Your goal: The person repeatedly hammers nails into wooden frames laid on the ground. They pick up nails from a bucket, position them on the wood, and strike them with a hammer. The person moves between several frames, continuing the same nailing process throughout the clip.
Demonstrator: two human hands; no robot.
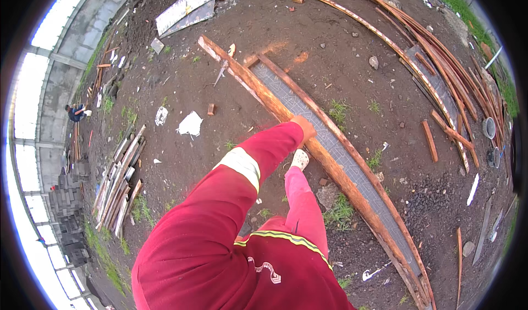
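My left hand (306,131), at the end of a red sleeve with a pale band, is closed over the upper edge of a long reddish-brown wooden plank (339,172). Its fingers are partly hidden. The plank runs from the upper middle to the lower right. Against it lies a long, narrow grey panel with white line marks (352,167), bordered on its far side by a second wooden strip (330,124). Across the plank's far end is what looks like a handsaw (220,75), with orange dust on the soil nearby. My right hand is out of view.
My foot in a light shoe (300,159) stands beside the plank. Long timber strips (440,62) curve along the right, near two buckets (489,127). A board stack (118,178) and grey blocks (69,211) lie left. A person (76,112) crouches far left.
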